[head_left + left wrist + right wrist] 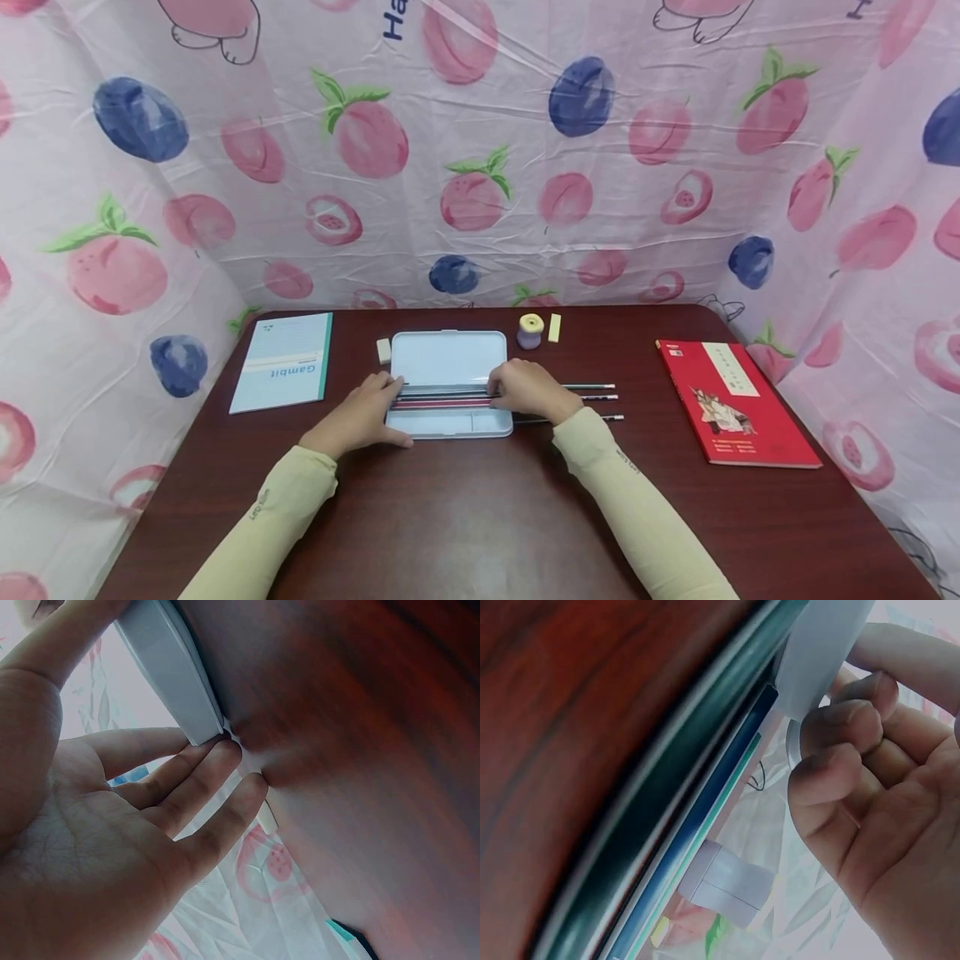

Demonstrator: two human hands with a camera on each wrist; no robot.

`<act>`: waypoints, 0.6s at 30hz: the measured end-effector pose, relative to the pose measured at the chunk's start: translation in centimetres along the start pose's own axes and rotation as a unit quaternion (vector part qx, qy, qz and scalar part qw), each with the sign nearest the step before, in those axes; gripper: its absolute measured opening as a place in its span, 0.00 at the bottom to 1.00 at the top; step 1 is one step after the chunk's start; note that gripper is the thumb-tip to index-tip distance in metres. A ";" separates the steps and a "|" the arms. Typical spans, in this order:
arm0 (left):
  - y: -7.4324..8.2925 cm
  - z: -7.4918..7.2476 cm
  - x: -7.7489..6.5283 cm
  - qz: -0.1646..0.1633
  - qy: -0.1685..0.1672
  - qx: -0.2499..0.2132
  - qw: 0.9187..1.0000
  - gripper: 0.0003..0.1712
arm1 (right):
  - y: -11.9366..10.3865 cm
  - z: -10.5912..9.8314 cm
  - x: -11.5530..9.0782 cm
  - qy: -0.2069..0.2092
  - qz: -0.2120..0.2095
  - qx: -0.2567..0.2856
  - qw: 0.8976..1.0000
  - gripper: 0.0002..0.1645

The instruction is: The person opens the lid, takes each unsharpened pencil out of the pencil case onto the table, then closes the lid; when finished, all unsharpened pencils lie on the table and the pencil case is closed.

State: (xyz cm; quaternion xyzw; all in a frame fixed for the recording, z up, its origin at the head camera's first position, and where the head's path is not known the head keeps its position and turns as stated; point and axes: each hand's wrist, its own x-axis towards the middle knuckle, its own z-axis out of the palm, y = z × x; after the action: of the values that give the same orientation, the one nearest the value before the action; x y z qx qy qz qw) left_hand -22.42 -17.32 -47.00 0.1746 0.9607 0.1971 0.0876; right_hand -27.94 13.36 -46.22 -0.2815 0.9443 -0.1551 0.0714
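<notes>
Between the fingers of a person's left hand (362, 417) and right hand (528, 387), a pale blue pencil case (433, 424) rests on a dark red-brown table (450, 517), its lid (448, 357) open on the side away from the person. The left fingers are extended and slightly spread, their tips meeting the case's left end, with the thumb set apart along the near corner. The right fingers are curled at the opposite end, close to the case wall; whether they pinch anything cannot be told. Dark and red pencils (438, 403) lie lengthwise inside, between the two sets of fingertips. Just beyond the left fingertips sits a white eraser (384, 351); past the right ones stand a purple-and-yellow container (530, 332) and, beside it, a small yellow block (554, 327). Three loose pencils (603, 397) show to the right of the right fingers, partly hidden by the hand. Farther out, a light blue notebook (281, 362) marked "Gambit" lies left of the left fingers, and a red book (738, 404) lies well to the right of the right fingers.
</notes>
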 end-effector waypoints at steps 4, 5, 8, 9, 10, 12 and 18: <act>0.0 0.0 0.0 -0.002 -0.001 -0.001 1.000 0.64 | 0.1 -0.1 0.0 -0.011 0.004 0.016 1.000 0.03; 0.0 0.0 0.0 -0.002 -0.001 -0.001 1.000 0.64 | 0.2 -0.2 -0.1 -0.014 0.004 0.019 1.000 0.03; 0.0 0.1 0.1 0.000 0.002 0.001 1.000 0.64 | 0.2 -0.2 0.0 -0.023 0.007 0.028 0.999 0.03; -0.1 0.1 0.1 0.002 0.003 0.002 1.000 0.64 | 0.3 -0.2 0.0 -0.026 0.007 0.031 0.999 0.03; -0.1 0.1 0.1 0.003 0.004 0.003 1.000 0.63 | 0.3 -0.3 0.0 -0.029 0.008 0.033 0.999 0.03; -0.1 0.1 0.1 0.007 0.006 0.004 1.000 0.63 | 0.3 -0.3 0.0 -0.035 0.010 0.039 0.999 0.03; -0.1 0.1 0.1 0.016 0.010 0.006 1.000 0.63 | 0.3 -0.5 -0.1 -0.048 0.010 0.044 0.998 0.03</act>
State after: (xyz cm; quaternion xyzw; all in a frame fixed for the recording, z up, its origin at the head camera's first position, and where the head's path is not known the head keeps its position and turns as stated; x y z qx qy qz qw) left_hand -22.52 -17.29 -47.15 0.1886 0.9597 0.1949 0.0735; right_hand -28.10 13.79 -45.83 -0.2757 0.9348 -0.1818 0.1304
